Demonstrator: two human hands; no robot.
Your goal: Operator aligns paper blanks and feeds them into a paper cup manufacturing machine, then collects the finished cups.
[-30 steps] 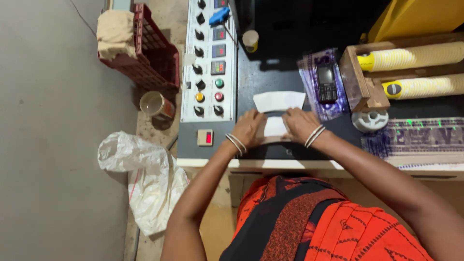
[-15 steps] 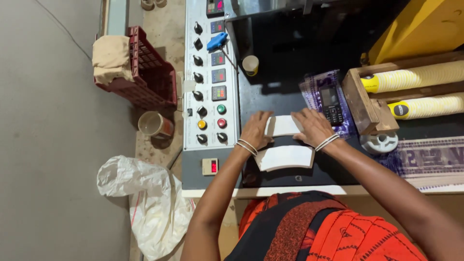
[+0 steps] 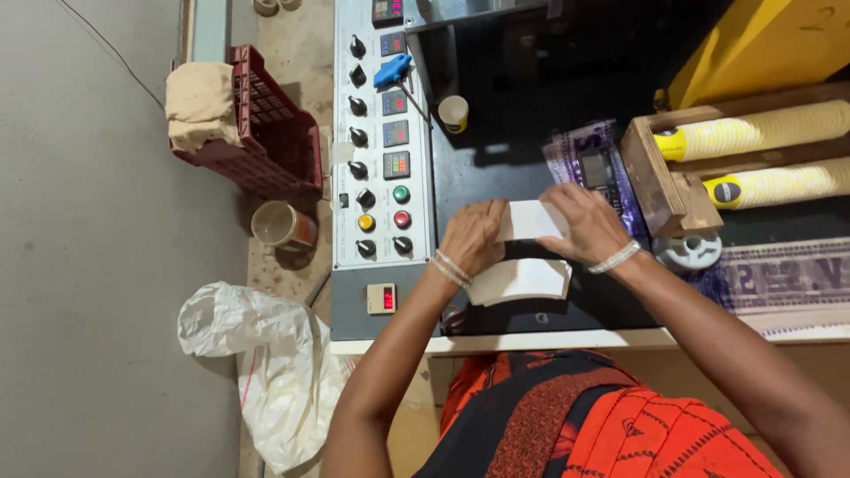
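The left hand and the right hand are gripping together a small stack of white paper blanks, one hand closing on each end, above the dark machine table. A second stack of curved white blanks is lying on the table just below the hands, near the left wrist.

To the right, a wooden box is holding two long rows of nested paper cups lying on their sides. A single paper cup is standing upright near the control panel.

On the floor to the left, a red plastic crate is carrying a folded beige cloth on its edge. Beside it a round tin can is standing open; I cannot tell what is inside. A white sack is lying below.
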